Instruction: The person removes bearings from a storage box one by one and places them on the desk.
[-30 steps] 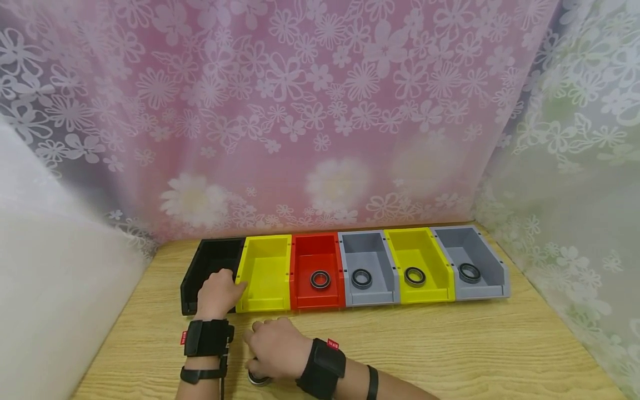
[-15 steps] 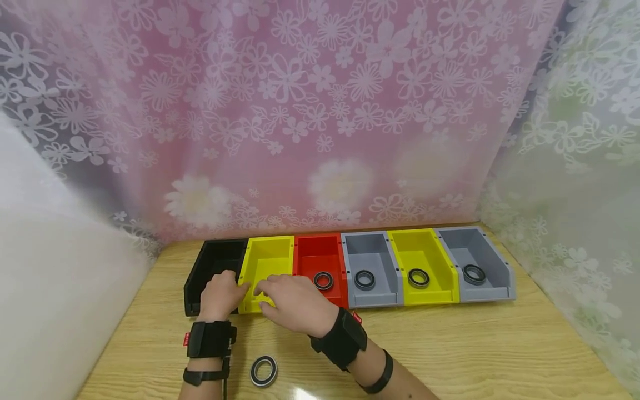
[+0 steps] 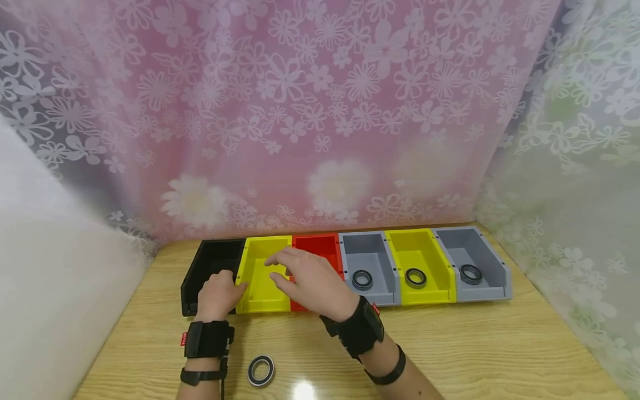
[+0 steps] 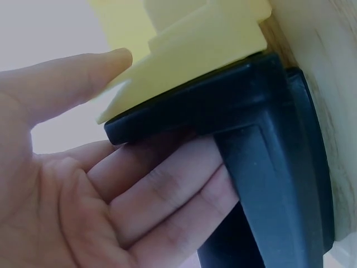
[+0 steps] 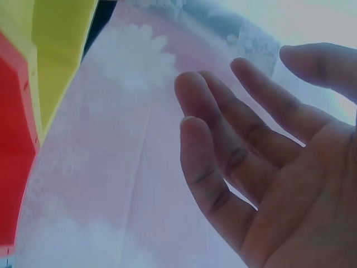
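Note:
My left hand [image 3: 218, 294] is at the front of the black bin [image 3: 196, 278]. In the left wrist view its thumb [image 4: 106, 67] lies along the wall of the yellow bin [image 4: 212, 44], and the fingers reach into the black bin, fingertips hidden. My right hand [image 3: 312, 280] is raised over the red bin [image 3: 325, 244], fingers spread and loosely bent, holding nothing. On the table in front lies a ball bearing [image 3: 261, 370], a steel ring with a black seal. More bearings sit singly in the left grey bin [image 3: 362, 279], the right yellow bin [image 3: 415, 278] and the right grey bin [image 3: 470, 274].
The bins stand side by side in a row at the back of the wooden table [image 3: 425, 350]. Behind them hangs a pink flowered curtain [image 3: 320, 111]. Pale curtains or walls [image 3: 575, 222] close in both sides.
My right hand has let go of the bearing on the table and moved up and to the right, over the red bin, covering the bearing seen there before. The left hand stays put.

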Demonstrator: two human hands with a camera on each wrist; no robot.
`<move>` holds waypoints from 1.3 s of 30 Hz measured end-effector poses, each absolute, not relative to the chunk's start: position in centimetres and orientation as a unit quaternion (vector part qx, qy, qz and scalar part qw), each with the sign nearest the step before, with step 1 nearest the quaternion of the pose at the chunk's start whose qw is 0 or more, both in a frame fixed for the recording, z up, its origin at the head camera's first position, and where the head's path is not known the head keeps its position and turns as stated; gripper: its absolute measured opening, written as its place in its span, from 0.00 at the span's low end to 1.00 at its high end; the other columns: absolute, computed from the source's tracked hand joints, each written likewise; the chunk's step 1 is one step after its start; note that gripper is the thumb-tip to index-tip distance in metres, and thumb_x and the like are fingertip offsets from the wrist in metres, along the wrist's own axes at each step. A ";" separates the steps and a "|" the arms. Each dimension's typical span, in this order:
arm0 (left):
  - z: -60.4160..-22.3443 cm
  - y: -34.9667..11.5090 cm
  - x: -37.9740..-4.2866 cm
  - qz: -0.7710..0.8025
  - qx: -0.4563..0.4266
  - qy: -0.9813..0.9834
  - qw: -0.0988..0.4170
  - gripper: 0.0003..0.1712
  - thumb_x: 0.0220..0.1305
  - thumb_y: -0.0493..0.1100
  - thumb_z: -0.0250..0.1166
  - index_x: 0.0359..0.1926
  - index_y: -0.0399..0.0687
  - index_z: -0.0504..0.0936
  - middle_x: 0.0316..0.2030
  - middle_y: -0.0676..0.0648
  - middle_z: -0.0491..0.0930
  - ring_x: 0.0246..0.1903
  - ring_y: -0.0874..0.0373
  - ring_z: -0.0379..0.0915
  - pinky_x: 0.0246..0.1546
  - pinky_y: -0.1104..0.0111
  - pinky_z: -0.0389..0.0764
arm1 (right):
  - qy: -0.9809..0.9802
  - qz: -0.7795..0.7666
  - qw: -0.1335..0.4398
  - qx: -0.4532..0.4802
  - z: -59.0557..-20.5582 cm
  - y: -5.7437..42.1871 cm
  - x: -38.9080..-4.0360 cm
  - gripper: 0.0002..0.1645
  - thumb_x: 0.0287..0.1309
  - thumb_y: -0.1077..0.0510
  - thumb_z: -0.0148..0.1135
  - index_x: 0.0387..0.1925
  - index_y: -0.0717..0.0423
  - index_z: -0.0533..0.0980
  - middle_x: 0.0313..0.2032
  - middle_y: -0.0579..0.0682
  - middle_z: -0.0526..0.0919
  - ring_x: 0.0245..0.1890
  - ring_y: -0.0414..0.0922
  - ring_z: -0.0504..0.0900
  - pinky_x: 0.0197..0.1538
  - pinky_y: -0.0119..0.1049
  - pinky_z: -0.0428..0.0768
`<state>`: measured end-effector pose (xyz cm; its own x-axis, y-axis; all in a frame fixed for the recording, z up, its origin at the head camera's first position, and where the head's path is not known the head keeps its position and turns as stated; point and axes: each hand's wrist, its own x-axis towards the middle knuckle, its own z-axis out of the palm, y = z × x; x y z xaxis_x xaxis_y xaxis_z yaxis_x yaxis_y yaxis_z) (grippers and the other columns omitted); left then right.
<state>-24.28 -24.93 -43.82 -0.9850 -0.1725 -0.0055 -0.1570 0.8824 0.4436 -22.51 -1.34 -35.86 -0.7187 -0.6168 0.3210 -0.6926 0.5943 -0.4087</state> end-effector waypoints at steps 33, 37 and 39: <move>-43.3 -19.5 -24.3 -0.285 -0.015 -0.950 0.130 0.31 0.68 0.44 0.70 0.65 0.31 0.74 0.53 0.34 0.85 0.35 0.43 0.85 0.30 0.58 0.84 | -0.906 0.318 0.087 0.267 -35.7 3.3 -25.0 0.20 0.73 0.47 0.62 0.61 0.46 0.79 0.54 0.44 0.83 0.40 0.41 0.78 0.39 0.35 0.79; -43.9 -17.8 -24.3 -0.282 -0.033 -0.954 0.101 0.31 0.67 0.46 0.71 0.63 0.29 0.76 0.48 0.34 0.86 0.28 0.48 0.84 0.25 0.63 0.82 | -0.906 0.315 0.092 0.268 -35.7 3.3 -25.1 0.20 0.73 0.47 0.62 0.61 0.46 0.79 0.53 0.45 0.83 0.39 0.40 0.78 0.39 0.35 0.79; -44.2 -17.1 -24.2 -0.274 -0.036 -0.957 0.086 0.32 0.67 0.47 0.71 0.63 0.29 0.76 0.42 0.35 0.88 0.25 0.49 0.82 0.24 0.64 0.80 | -0.906 0.314 0.097 0.268 -35.6 3.3 -25.2 0.20 0.73 0.47 0.62 0.61 0.47 0.79 0.53 0.45 0.83 0.39 0.41 0.78 0.39 0.35 0.79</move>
<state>-24.25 -17.10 -44.22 -0.9825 0.0215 0.1850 0.1160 0.8476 0.5179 -25.18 3.33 -35.65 -0.8374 -0.4253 0.3433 -0.5465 0.6592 -0.5165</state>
